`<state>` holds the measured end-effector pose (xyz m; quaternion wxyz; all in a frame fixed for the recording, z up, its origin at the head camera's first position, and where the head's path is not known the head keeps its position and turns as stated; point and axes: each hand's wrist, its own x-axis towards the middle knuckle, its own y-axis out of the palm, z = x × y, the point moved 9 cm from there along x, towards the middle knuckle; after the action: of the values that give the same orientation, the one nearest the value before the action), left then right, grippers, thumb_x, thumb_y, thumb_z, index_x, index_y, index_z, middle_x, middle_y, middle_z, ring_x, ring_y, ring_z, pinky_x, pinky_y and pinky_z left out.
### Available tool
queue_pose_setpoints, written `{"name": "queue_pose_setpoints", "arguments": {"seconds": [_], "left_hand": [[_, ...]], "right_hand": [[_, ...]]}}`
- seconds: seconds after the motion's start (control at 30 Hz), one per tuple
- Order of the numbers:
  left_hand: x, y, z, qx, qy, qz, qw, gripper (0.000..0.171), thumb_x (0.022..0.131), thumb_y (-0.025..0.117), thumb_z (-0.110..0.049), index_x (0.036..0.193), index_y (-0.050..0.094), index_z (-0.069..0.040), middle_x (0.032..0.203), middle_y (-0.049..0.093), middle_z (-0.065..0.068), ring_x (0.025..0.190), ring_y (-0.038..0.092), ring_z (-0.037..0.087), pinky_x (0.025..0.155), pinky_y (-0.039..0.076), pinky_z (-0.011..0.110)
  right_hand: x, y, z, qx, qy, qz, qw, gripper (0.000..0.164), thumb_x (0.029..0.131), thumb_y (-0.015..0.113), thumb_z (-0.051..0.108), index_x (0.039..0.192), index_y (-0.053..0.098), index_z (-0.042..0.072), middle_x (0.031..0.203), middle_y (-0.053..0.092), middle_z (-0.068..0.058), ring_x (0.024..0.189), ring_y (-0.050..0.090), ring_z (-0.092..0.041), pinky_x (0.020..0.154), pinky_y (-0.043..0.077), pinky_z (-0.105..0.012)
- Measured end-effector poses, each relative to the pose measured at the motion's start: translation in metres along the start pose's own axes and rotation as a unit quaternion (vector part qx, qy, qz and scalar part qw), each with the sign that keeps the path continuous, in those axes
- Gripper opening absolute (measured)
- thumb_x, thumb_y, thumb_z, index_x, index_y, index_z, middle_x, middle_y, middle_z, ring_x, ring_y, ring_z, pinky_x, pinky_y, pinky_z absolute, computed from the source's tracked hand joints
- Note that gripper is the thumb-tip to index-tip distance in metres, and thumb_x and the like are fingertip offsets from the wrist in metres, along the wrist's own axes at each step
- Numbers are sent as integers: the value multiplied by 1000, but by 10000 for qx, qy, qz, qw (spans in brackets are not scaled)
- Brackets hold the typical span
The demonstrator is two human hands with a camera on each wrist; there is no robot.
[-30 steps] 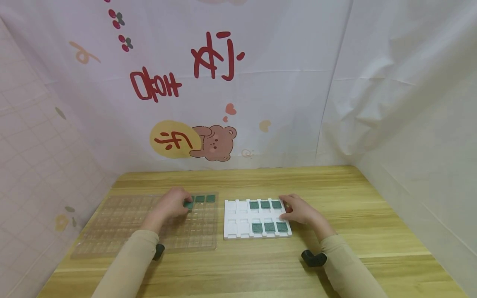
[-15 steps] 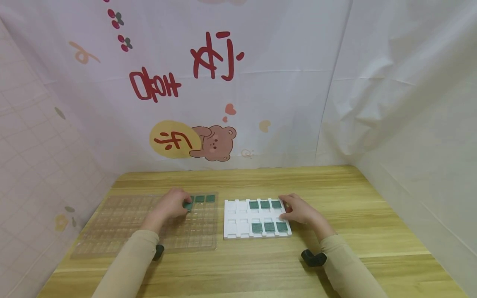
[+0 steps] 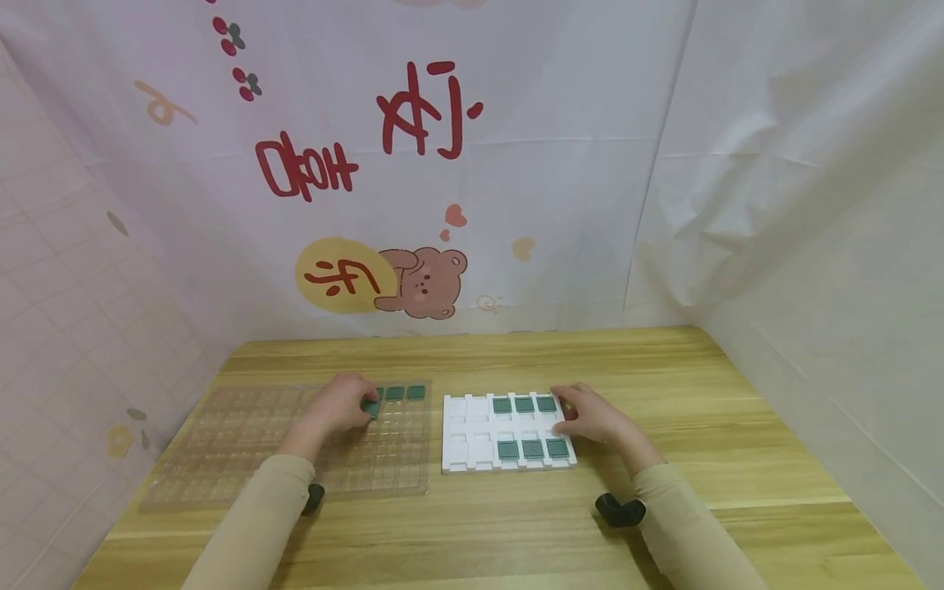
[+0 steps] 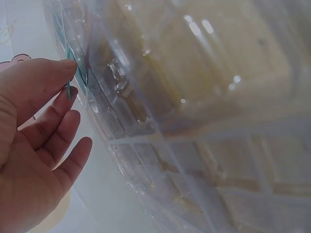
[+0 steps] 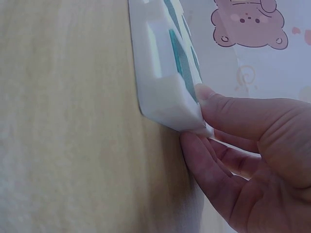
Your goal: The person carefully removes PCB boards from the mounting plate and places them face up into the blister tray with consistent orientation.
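Note:
My left hand [image 3: 342,401] pinches a small square green circuit chip [image 3: 371,408] between thumb and index finger, over the far part of a clear plastic compartment tray [image 3: 401,467]. In the left wrist view the chip [image 4: 69,91] shows edge-on as a thin green strip, the other fingers loosely bent. Several more green chips, such as this chip [image 3: 416,392], lie in the tray's far row. My right hand [image 3: 599,416] grips the right end of a white tray [image 3: 481,428]. Its thumb lies along the white tray's edge [image 5: 167,107], the fingertips against the end.
Two rows of green chips [image 3: 533,449] fill the right part of the white tray; its left pockets hold none. Both trays lie on a wooden table [image 3: 472,533], side by side with a narrow gap. A printed white curtain [image 3: 560,205] closes off the back and sides.
The chip in my left hand has shifted very slightly left and tilted a little. My right hand and the white tray keep their places.

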<state>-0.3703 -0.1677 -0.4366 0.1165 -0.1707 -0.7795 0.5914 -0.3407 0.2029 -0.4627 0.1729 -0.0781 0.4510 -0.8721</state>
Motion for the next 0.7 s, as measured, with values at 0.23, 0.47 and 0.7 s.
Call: {"name": "queue_pose_setpoints", "arguments": {"seconds": [0.23, 0.47, 0.7], "left_hand": [[0, 0, 0, -2, 30, 13, 10000, 18, 78, 77, -4, 95, 74, -6, 95, 66, 6, 94, 58, 29, 90, 46, 50], [1, 0, 1, -49, 23, 20, 10000, 18, 78, 78, -5, 96, 74, -6, 95, 67, 6, 95, 58, 28, 91, 46, 50], [1, 3, 3, -137, -157, 170, 9996, 21, 79, 78, -4, 99, 74, -5, 99, 67, 7, 101, 58, 31, 95, 45, 51]], "right_hand": [[1, 0, 0, 13, -2, 5, 10000, 71, 83, 80, 15, 141, 46, -9, 129, 49, -28, 91, 58, -23, 89, 48, -45], [0, 0, -1, 15, -1, 36, 10000, 70, 84, 79, 14, 141, 45, -9, 128, 50, -26, 90, 58, -22, 85, 49, -42], [0, 0, -1, -4, -14, 33, 10000, 70, 84, 79, 13, 141, 46, -9, 125, 51, -24, 89, 57, -21, 83, 49, -40]]}}
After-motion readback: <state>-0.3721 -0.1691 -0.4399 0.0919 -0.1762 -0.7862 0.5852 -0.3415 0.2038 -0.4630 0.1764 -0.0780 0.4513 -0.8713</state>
